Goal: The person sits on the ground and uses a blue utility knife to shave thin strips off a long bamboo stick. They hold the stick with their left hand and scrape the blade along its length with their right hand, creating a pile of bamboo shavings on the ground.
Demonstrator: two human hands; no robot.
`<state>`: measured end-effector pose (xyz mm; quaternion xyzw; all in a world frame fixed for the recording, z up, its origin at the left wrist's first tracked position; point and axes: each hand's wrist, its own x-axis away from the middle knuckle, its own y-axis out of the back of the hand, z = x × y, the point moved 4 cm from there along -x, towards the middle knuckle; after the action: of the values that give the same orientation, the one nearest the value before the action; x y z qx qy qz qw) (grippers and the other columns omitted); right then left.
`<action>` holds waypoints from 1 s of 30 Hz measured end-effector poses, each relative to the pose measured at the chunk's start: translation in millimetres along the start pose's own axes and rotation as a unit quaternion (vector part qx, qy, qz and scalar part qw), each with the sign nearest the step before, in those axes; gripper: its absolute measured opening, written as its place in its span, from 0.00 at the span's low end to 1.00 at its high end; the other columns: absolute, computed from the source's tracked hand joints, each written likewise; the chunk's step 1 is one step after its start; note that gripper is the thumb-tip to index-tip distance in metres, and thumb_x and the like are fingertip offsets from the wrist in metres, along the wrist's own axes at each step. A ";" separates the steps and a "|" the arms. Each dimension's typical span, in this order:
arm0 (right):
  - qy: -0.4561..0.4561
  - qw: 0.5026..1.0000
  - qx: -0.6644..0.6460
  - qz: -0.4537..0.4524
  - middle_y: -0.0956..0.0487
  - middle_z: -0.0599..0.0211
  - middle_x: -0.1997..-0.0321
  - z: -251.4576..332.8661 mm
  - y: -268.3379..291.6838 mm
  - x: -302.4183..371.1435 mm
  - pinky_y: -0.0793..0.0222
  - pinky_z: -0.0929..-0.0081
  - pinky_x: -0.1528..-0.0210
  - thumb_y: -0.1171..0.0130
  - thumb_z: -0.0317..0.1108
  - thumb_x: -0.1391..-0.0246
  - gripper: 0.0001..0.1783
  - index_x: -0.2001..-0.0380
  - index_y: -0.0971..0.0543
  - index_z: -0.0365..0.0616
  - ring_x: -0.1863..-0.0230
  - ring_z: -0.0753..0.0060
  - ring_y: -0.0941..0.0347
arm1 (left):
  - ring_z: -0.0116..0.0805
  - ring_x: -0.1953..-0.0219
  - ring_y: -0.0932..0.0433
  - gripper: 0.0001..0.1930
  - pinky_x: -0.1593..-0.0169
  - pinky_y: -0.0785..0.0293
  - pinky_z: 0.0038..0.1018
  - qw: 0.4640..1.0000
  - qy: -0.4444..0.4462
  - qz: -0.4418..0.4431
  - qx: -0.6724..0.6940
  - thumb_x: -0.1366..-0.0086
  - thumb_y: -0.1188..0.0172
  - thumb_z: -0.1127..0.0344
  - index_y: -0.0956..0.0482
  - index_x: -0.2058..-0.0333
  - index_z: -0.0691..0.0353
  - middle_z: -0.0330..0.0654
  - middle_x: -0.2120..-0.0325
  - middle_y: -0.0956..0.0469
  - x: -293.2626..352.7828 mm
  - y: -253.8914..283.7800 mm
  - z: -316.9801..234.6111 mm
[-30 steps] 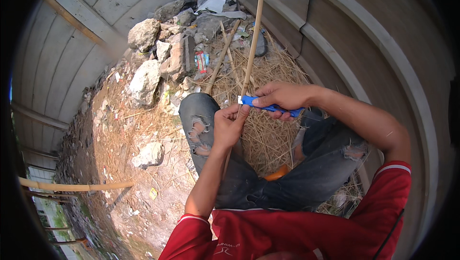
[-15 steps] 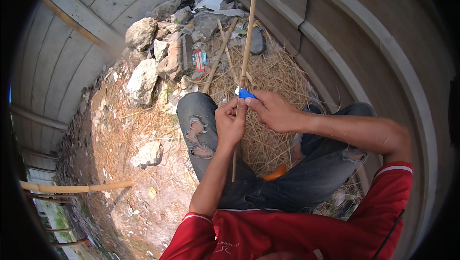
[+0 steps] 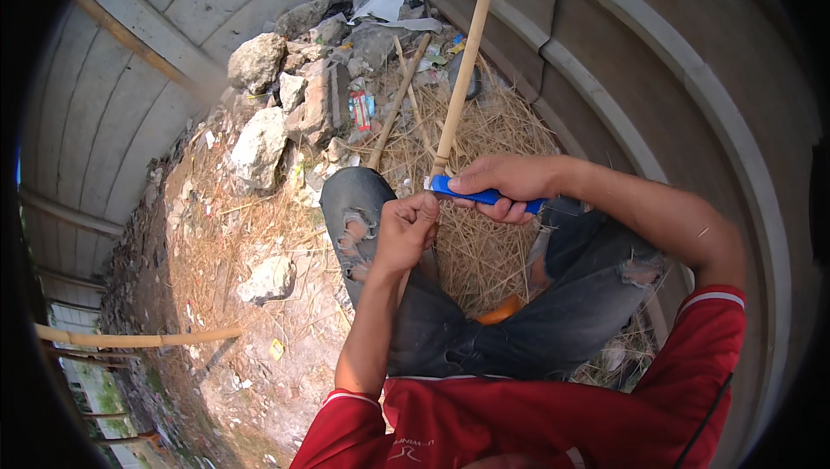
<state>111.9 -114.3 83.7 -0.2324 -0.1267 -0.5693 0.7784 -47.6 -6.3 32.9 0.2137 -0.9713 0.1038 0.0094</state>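
A long, pale bamboo pole point(image 3: 464, 67) slants from the far edge down to my hands, its near end passing between my legs. My left hand point(image 3: 403, 229) is closed around its lower part, thumb and fingers pressed together. My right hand point(image 3: 512, 178) grips a blue box cutter point(image 3: 488, 196), which lies crosswise against the pole just below a joint, close to my left thumb. The cutter's blade is too small to make out.
Dry straw point(image 3: 484, 257) covers the ground between my knees, with an orange object point(image 3: 499, 310) on it. Pale rocks point(image 3: 259, 147) and litter lie ahead to the left. A ridged metal wall point(image 3: 683, 80) curves along the right. Another bamboo pole point(image 3: 138, 338) juts in at left.
My right hand has moved a little right, and the cutter's long body now shows where mostly its tip did. The pole's far end has swung right; my left hand shifted slightly left and down.
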 end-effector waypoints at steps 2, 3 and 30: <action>0.057 0.980 0.165 -0.099 0.31 0.65 0.83 5.6 -0.3 -2.7 0.36 0.66 0.81 0.56 0.52 0.28 0.24 0.66 0.28 0.41 0.85 0.68 0.34 | 0.13 0.84 0.46 0.21 0.80 0.52 0.19 0.997 -0.033 -0.044 -0.050 0.25 0.44 0.51 0.23 0.73 0.62 0.24 0.86 0.39 0.0 0.5 3.0; 0.118 0.949 0.255 -0.141 0.30 0.61 0.82 7.0 -1.7 -4.4 0.33 0.62 0.77 0.56 0.52 0.28 0.25 0.65 0.27 0.39 0.82 0.62 0.30 | 0.13 0.83 0.46 0.21 0.79 0.52 0.19 0.994 -0.047 -0.064 -0.079 0.25 0.44 0.52 0.22 0.73 0.62 0.24 0.86 0.39 -0.7 -0.2 3.1; 0.234 0.822 0.380 -0.354 0.29 0.67 0.81 38.6 12.6 36.0 0.37 0.71 0.73 0.33 0.45 0.41 0.18 0.67 0.21 0.38 0.78 0.78 0.35 | 0.14 0.83 0.42 0.19 0.79 0.47 0.18 0.981 -0.062 -0.183 -0.021 0.25 0.45 0.63 0.23 0.41 0.68 0.25 0.81 0.36 6.8 -38.8 -7.4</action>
<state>137.9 -121.5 130.8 0.2830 -0.2204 -0.7497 0.5561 -37.8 -42.0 48.2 0.3939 -0.9164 0.0663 -0.0269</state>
